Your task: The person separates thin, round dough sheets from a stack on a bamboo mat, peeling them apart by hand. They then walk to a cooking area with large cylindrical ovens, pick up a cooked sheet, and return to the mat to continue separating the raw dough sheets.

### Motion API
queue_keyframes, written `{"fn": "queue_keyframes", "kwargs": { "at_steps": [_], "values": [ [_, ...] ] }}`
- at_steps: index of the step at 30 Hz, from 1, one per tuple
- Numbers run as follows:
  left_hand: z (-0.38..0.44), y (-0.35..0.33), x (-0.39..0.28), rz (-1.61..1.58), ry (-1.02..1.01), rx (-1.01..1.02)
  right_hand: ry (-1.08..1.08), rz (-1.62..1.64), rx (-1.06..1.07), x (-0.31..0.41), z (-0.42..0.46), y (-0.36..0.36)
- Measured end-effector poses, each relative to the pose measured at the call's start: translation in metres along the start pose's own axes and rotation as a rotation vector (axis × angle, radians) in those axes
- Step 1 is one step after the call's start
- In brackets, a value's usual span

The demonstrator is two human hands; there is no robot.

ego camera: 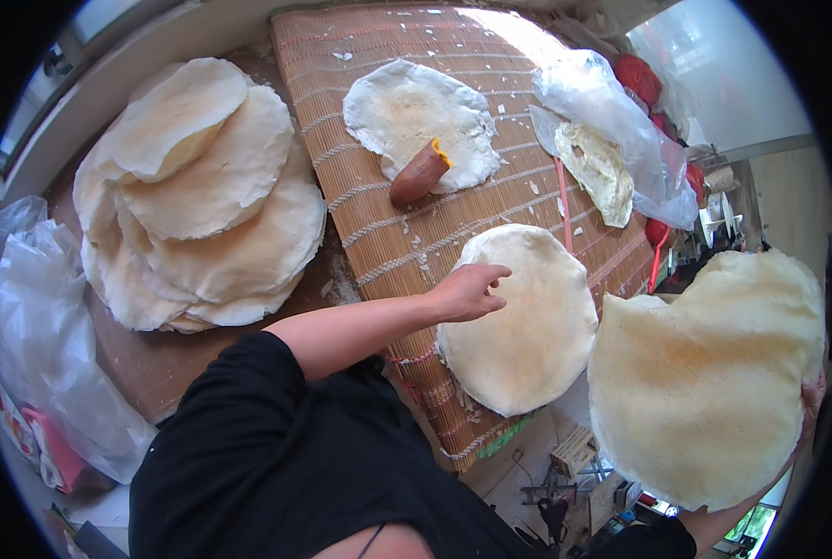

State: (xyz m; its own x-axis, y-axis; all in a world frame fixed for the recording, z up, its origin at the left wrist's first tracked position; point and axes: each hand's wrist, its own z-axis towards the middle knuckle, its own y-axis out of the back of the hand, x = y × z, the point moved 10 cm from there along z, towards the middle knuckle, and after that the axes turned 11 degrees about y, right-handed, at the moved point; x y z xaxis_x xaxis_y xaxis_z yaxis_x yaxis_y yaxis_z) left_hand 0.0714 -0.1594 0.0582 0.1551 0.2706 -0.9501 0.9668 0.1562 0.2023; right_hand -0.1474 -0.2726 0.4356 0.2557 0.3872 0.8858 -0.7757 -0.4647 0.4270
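Observation:
My left hand point(468, 292) is over the left part of a pale round flatbread point(527, 335) at the near side of a bamboo mat point(388, 258). Its fingers are bent and apart, with nothing in them; I cannot tell whether they touch the bread. At the far right, my right hand point(812, 400) grips the edge of a large thin flatbread point(702, 377), raised off the mat, its upper edge wavy. That sheet hides most of the right forearm. Farther up the mat lies a smaller, rough-edged flatbread point(416, 105), with a sweet potato piece point(419, 175) resting on its near edge, orange flesh showing.
A tall, uneven stack of flatbreads point(199, 202) stands on the brown board at left, beside clear plastic bags point(52, 314). At the mat's right are a torn flatbread piece point(597, 175), more clear plastic point(597, 91) and red bags point(637, 78). White crumbs dot the mat.

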Motion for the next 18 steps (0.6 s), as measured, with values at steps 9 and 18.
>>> {"fn": "queue_keyframes", "kwargs": {
  "at_steps": [9, 18],
  "values": [
    [-0.091, 0.17, -0.1, 0.105, -0.619, -0.536, 0.058, -0.072, 0.172, 0.04, -0.001, -0.198],
    [-0.18, 0.24, 0.037, -0.851, -0.172, 0.282, 0.148, 0.044, 0.881, 0.051, 0.016, -0.386]
  ]
}}
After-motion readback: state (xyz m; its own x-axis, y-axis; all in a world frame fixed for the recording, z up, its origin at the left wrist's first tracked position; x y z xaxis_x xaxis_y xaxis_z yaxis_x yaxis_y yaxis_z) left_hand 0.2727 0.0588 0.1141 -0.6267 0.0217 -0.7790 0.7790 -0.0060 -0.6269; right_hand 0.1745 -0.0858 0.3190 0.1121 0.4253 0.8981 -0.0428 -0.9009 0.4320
